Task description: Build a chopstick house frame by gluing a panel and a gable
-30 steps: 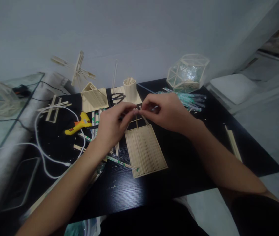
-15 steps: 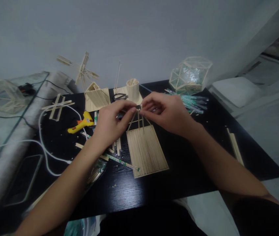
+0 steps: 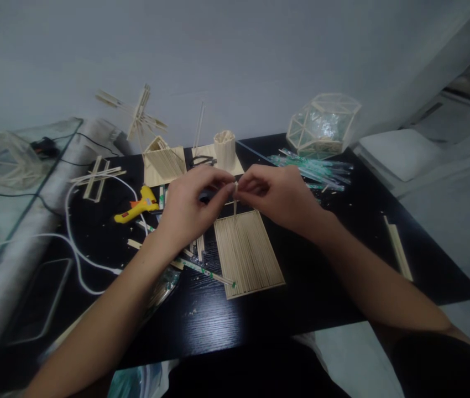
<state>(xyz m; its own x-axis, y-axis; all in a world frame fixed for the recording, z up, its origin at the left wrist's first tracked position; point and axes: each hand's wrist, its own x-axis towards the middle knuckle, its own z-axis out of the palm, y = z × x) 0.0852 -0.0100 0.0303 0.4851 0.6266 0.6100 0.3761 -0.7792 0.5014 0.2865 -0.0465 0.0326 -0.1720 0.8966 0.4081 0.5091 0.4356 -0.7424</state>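
Observation:
My left hand and my right hand meet over the far edge of a flat panel of thin wooden sticks. The fingertips of both are pinched together, almost touching. Between them is the top of a thin stick frame that stands at the panel's far end; my fingers hide most of it. I cannot make out whether a small separate piece is also in the pinch. To the left of my left hand lies a yellow glue gun.
Loose sticks and green-marked wrappers lie left of the panel. Behind stand a stick-built house, a round stick holder and a windmill-like stick shape. A clear polyhedron stands back right. A white cable loops on the left.
Both hands have drawn closer together at the top of the stick frame, and the right hand has dropped slightly. Less of the frame shows below the fingers.

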